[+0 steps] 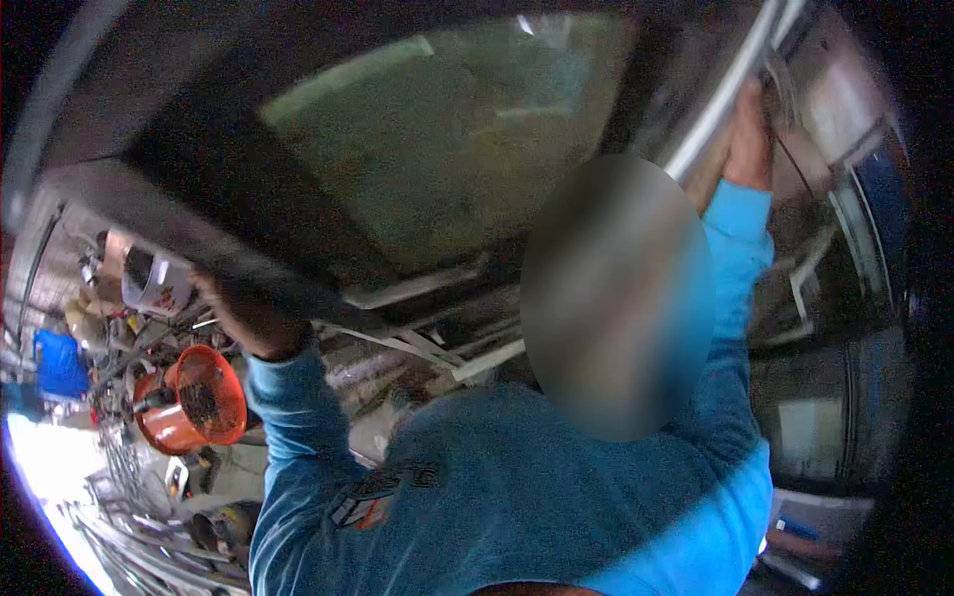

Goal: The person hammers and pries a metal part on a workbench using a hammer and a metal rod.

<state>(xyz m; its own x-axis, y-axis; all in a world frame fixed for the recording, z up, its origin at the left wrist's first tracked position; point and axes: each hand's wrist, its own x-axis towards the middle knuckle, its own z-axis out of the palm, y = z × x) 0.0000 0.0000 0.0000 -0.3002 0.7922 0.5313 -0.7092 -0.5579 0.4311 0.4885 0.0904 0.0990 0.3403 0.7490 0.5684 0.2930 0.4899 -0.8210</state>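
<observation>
A large dark-framed glass panel (447, 149), tilted and smeared by motion, fills the upper middle of the head view. My left hand (253, 316) is closed on its lower left edge, with part of the fingers hidden behind the frame. On the far right side my right hand (747, 149) grips the panel by a pale metal edge (723, 94). Both arms are raised in blue sleeves. A blurred oval covers the area between the panel and my right forearm.
Orange buckets (211, 397), a white container (157, 283) and a blue item (60, 364) stand among clutter at left. Long metal bars (129, 556) lie at lower left. Pale metal frame pieces (487, 360) show below the panel. A dark structure (805, 397) is at right.
</observation>
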